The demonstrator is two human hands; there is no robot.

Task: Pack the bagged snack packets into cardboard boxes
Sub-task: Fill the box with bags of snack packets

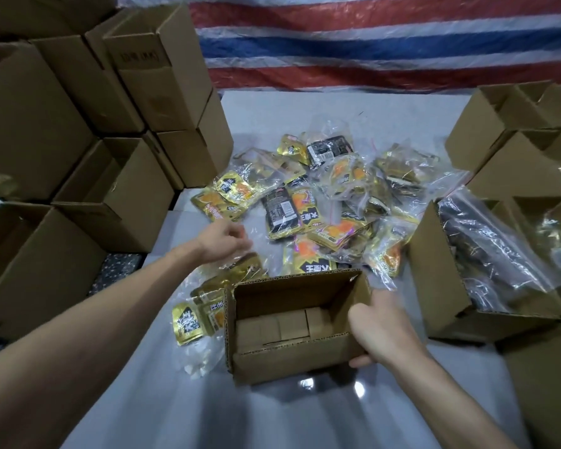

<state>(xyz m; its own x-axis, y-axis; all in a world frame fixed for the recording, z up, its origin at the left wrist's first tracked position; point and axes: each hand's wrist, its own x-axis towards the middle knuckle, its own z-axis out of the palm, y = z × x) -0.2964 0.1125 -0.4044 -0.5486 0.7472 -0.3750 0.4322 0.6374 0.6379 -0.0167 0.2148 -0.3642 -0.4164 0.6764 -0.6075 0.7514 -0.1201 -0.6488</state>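
Note:
An open, empty cardboard box stands on the table in front of me. My right hand grips its right wall, thumb at the outside and fingers over the rim. A heap of clear bags holding gold, orange and black snack packets lies behind the box. My left hand hovers with curled fingers at the near left edge of the heap, over a clear bag; whether it holds the plastic is unclear. Another bag of gold packets lies against the box's left side.
Stacks of open cardboard boxes rise on the left. On the right, a box holds bagged packets, with more boxes behind it. A red, white and blue striped tarp hangs at the back. The grey table reaches toward me.

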